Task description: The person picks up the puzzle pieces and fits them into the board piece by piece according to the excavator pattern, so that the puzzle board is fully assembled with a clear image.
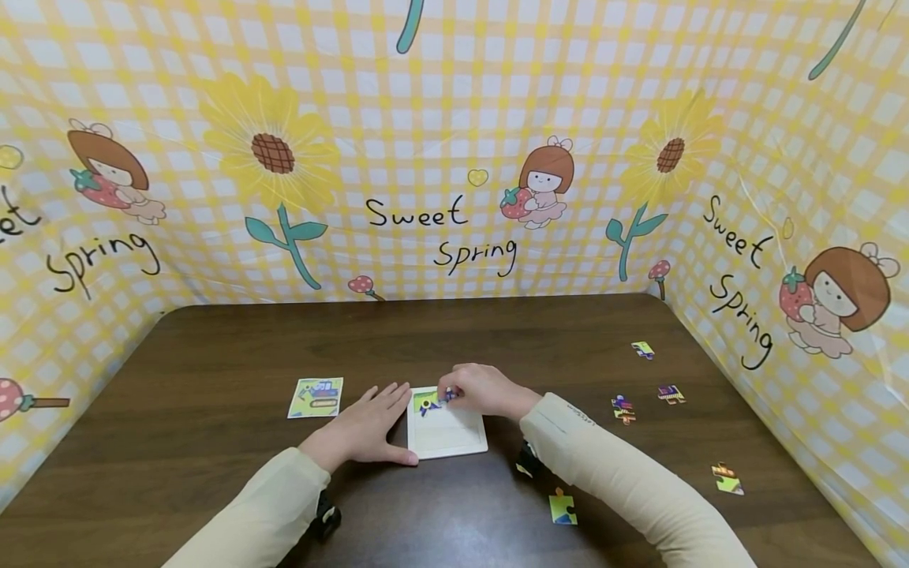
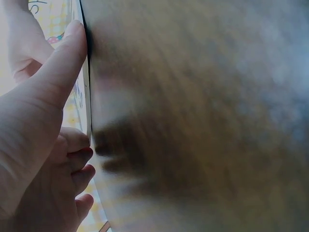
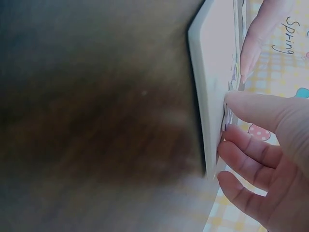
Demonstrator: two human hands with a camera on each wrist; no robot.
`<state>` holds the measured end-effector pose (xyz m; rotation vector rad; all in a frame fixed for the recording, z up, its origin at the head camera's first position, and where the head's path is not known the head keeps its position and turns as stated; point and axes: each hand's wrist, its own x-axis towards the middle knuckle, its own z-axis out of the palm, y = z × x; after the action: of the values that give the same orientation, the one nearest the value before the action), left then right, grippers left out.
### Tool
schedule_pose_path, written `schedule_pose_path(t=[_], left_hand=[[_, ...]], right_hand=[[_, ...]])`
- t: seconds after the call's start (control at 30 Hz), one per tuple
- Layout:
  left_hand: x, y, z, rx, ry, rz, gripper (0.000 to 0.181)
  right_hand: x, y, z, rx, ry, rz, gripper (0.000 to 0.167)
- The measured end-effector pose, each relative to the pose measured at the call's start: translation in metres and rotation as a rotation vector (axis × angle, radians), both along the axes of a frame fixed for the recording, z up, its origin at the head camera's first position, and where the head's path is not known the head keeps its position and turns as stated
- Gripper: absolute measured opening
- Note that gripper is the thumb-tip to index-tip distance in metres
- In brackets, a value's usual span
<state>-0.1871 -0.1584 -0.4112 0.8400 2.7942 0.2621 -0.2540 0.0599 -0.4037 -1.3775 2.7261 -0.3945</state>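
the tray is set flat on the brown table, between the two hands. its left edge is touched by the left hand, whose fingers are spread nearly straight, with the thumb laid at the near left corner; nothing is gripped there. over the tray's far right part a piece is pinched between thumb and fingertips of the right hand; whether it is fully seated cannot be told, as it is partly hidden. the far left part of the tray is filled by a green and purple section, while its near part is left bare. the hands are held apart from each other.

a picture card is laid to the left, just beyond the left hand. five loose pieces are scattered to the right, well apart from the tray. the table is backed by a yellow checked cloth.
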Motion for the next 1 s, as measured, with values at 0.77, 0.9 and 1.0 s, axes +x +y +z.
schedule_pose_path(t=[0.77,0.9,1.0], left_hand=[[0.0002,0.0014,0.0015,-0.008,-0.012,0.02,0.104],[0.0002,0.001,0.0019,-0.01,-0.015,0.022,0.104],[-0.0002,0.0011,0.0016,-0.014,-0.014,0.02,0.104]], right_hand=[[0.0007,0.0013,-0.0015,0.018,0.023,0.001,0.013],[0.001,0.0013,-0.0008,0.027,0.032,0.009,0.014],[0.001,0.0008,-0.0001,0.025,0.037,0.016,0.015]])
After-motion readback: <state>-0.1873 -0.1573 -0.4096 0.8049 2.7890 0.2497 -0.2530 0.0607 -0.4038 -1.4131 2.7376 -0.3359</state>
